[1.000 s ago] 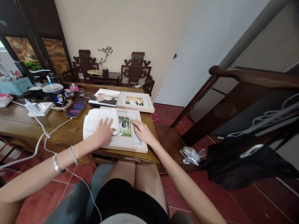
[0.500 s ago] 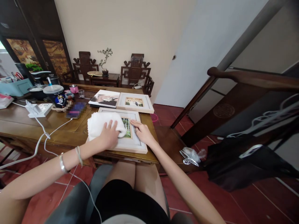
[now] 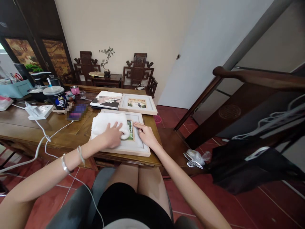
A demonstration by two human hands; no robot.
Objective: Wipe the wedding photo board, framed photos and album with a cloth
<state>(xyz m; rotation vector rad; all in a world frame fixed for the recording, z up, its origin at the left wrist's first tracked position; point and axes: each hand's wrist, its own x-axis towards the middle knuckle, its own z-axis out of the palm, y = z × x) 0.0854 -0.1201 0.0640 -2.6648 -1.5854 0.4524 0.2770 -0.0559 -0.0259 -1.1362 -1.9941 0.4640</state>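
Note:
My left hand [image 3: 113, 135] presses on a folded white towel [image 3: 102, 122], its fingers bent and a little apart, with the thumb side at the towel's folded right edge. Under the towel lies a pale picture frame [image 3: 143, 149] with a small green photo [image 3: 130, 135] in the middle, partly covered. My right hand [image 3: 144, 132] rests on the right part of this frame, fingers stretched out toward the photo's edge and holding nothing. Just behind stands another framed picture [image 3: 137, 104], lying flat beside a black-and-white photo print [image 3: 107, 99].
On the wooden table [image 3: 69, 135] to the left are a phone [image 3: 77, 112], a white power strip [image 3: 39, 111] with cables, a lidded cup [image 3: 57, 97] and a pink cup [image 3: 74, 90]. A dark wooden chair [image 3: 228, 108] stands at the right.
My left hand and the towel have slid slightly to the right across the frame, covering more of the green photo. My right hand stays in almost the same place.

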